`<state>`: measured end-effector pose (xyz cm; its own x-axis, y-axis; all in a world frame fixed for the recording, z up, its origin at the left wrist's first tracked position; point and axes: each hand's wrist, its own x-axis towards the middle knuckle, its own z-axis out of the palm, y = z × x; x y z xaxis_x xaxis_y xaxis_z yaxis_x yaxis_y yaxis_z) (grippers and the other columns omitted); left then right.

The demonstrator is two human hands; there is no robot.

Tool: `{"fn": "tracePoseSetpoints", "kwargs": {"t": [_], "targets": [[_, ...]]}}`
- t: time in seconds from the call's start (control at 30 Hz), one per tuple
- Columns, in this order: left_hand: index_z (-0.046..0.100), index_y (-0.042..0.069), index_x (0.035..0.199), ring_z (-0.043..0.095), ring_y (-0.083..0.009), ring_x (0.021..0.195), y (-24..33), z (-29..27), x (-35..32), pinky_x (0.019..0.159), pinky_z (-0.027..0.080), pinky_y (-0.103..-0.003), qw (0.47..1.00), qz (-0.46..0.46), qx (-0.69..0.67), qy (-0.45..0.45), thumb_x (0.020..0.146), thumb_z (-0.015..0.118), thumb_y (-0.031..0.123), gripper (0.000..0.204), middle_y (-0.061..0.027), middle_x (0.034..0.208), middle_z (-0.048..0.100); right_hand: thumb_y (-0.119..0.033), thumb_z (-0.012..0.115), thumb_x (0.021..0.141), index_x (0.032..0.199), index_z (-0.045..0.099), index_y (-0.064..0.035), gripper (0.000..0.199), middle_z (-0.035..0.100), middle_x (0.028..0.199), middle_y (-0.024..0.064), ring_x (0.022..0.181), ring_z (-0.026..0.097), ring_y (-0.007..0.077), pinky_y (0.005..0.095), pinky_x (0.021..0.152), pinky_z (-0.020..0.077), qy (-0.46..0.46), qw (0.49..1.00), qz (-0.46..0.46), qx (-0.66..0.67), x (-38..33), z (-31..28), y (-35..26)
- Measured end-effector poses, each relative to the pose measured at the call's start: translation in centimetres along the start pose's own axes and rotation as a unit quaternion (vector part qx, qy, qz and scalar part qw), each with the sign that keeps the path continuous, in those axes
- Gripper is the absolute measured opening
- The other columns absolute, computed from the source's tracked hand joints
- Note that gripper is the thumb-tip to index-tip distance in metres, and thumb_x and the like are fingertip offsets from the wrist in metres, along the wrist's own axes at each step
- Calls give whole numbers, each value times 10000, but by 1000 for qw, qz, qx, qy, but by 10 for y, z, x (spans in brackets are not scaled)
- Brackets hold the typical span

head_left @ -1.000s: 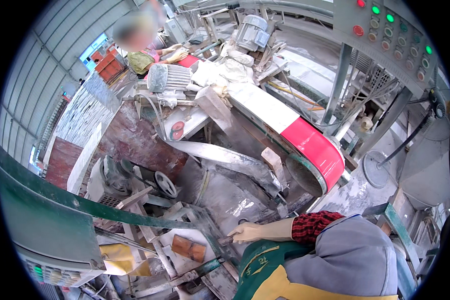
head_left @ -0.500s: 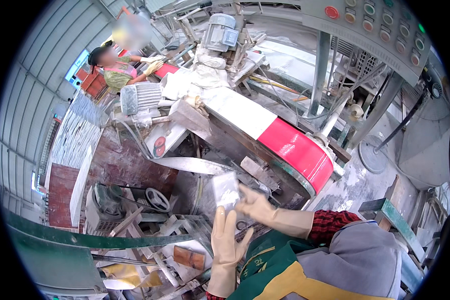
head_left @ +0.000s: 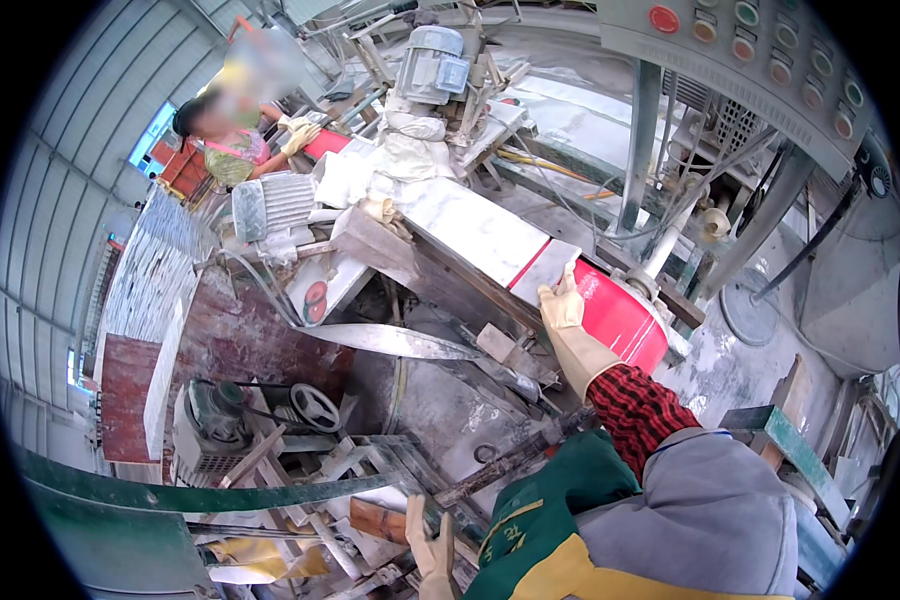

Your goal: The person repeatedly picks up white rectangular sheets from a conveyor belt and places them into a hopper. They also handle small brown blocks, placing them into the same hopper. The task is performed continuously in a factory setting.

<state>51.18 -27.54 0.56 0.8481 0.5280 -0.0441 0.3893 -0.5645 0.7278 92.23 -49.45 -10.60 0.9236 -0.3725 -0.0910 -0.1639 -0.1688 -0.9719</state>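
Observation:
My right hand, in a cream rubber glove, reaches out over the red conveyor belt. It grips the near edge of a pale stone tile, which is at the belt just behind a row of white slabs. Whether the tile lies fully flat, I cannot tell. Low in the picture, my left hand, gloved alike, is empty with its fingers apart. It hangs beside a reddish-brown block on the cluttered frame.
A grey control panel with coloured buttons overhangs the far right. Motors stand along the conveyor. At its far end a co-worker in gloves handles the belt line. A green metal rail crosses at lower left, near a handwheel.
My right hand has carried the tile from in front of me up and right to the red belt. My left hand has let go of the tile's side and dropped lower.

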Motion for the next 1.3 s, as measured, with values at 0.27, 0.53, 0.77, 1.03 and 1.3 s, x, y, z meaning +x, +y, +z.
{"fn": "tracePoseSetpoints", "kwargs": {"t": [0.27, 0.53, 0.77, 1.03, 1.3], "targets": [[506, -14, 1258, 449, -286, 1251, -63, 2, -27, 1065, 327, -346, 992, -101, -82, 1, 787, 671, 35, 501, -198, 1325, 483, -322, 582, 828, 1449, 212, -71, 766, 668, 808, 172, 752, 667, 267, 380, 668, 518, -170, 979, 112, -26, 21, -24, -10], [506, -19, 1249, 535, -223, 1129, -72, -18, -39, 963, 407, -307, 964, -181, -192, 27, 807, 649, 31, 466, -155, 1224, 557, -89, 536, 901, 1400, 344, -37, 537, 585, 1105, 103, 953, 592, 211, 385, 864, 486, -168, 849, 203, 457, -3, -46, -30], [542, 21, 1214, 568, -272, 1004, -147, -82, -93, 857, 456, -390, 964, -182, -156, 114, 933, 531, 276, 380, -175, 1107, 609, -90, 581, 862, 1293, 484, -6, 450, 613, 1155, 98, 968, 594, 161, 296, 820, 476, -180, 962, 59, 195, -67, -20, -46], [543, -13, 1219, 493, -398, 1163, -218, -205, -195, 1011, 380, -429, 870, -212, 289, 339, 942, 467, 372, 481, -251, 1231, 542, -308, 619, 837, 1206, 594, -135, 408, 653, 1102, 118, 970, 636, 220, 327, 853, 485, -542, 832, -92, -82, -253, 29, 35], [575, 39, 1196, 506, -397, 1139, -237, -209, -283, 980, 399, -481, 700, -304, 481, 433, 892, 547, 384, 460, -255, 1209, 548, -493, 509, 803, 1250, 538, -202, 533, 640, 1081, 147, 981, 616, 324, 426, 832, 483, -667, 473, -269, -508, -284, 26, 54]]}}
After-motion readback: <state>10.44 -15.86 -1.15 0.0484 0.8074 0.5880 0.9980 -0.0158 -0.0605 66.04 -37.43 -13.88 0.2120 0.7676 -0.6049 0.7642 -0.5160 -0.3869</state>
